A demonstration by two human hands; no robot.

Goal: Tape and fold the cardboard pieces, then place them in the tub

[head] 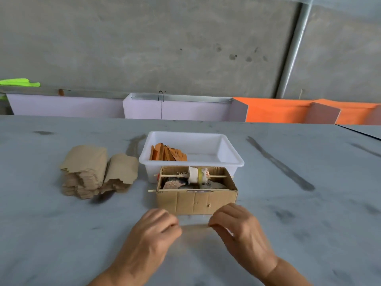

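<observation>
Cardboard pieces are lying stacked well off to the left of our left hand, the nearer one. We are pinching a clear tape strip taut between it and our right hand, running left-right.

Both forearms are bare up to the lower edge of the view, with no sleeves. The left hand and right hand wear nothing.
</observation>
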